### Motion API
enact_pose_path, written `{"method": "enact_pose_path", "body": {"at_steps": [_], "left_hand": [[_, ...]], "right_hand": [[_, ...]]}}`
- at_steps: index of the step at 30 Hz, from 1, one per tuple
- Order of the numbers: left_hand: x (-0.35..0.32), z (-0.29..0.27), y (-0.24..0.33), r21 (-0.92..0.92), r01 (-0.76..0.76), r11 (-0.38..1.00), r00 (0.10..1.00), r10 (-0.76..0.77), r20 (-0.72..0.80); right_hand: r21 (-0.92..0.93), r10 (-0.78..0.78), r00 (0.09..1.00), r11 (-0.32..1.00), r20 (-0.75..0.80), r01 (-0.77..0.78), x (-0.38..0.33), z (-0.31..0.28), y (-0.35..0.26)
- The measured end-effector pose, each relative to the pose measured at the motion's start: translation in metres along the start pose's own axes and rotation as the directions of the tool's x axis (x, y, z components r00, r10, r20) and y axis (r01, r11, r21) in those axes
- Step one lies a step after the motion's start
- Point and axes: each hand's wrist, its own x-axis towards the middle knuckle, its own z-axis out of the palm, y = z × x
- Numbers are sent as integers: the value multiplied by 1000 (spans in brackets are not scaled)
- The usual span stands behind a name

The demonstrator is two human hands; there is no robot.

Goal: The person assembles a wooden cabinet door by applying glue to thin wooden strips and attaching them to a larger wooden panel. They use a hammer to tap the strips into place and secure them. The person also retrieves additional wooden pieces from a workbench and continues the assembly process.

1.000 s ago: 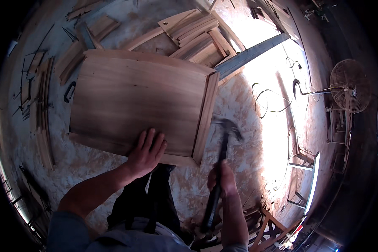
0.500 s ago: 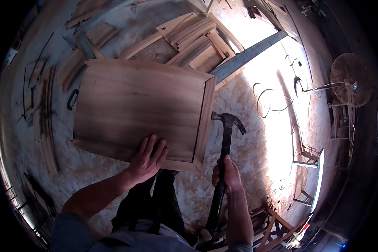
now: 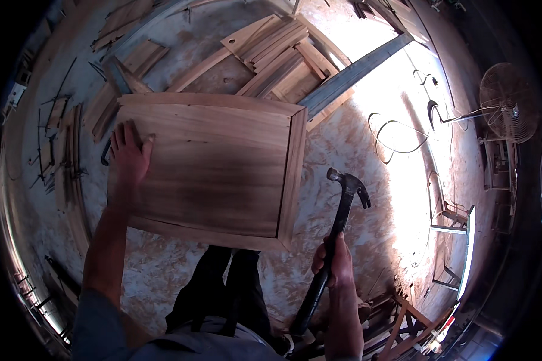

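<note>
A framed wooden panel (image 3: 214, 165) lies flat in front of me, with a border strip along its far, right and near sides. My left hand (image 3: 129, 155) rests on the panel's left end, fingers stretched out and pointing away from me. In my right hand (image 3: 337, 262) is a black claw hammer (image 3: 343, 201), gripped by its handle. The hammer's head is up and stands apart from the panel's right edge, claw turned to the right. What supports the panel from below is hidden.
Stacked boards (image 3: 277, 51) lie beyond the panel, beside a long grey beam (image 3: 355, 75). More planks (image 3: 72, 174) are on the left. A looped cable (image 3: 397, 135) lies on the floor at right, near a standing fan (image 3: 507, 102). Wooden frames (image 3: 403, 325) stand at lower right.
My left hand has slid from the panel's near edge to its left end. The hammer has moved right, away from the panel's right edge, where its head was.
</note>
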Motion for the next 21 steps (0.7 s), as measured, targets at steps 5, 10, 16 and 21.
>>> {"method": "enact_pose_path", "body": {"at_steps": [5,10,16,21], "left_hand": [[30,-3,0,79,315,946,943,-321,90],[33,4,-9,40,252,967,952,-255,168],[31,18,-30,157,128,979,977,-152,148],[28,6,-17,110,236,965,953,-252,166]], "right_hand": [[5,34,999,999,17,-34,6,6,-2],[-145,74,997,987,20,-70,15,27,-10],[-160,46,999,986,29,-41,19,28,-20],[-290,50,998,956,36,-38,21,33,-24]]}}
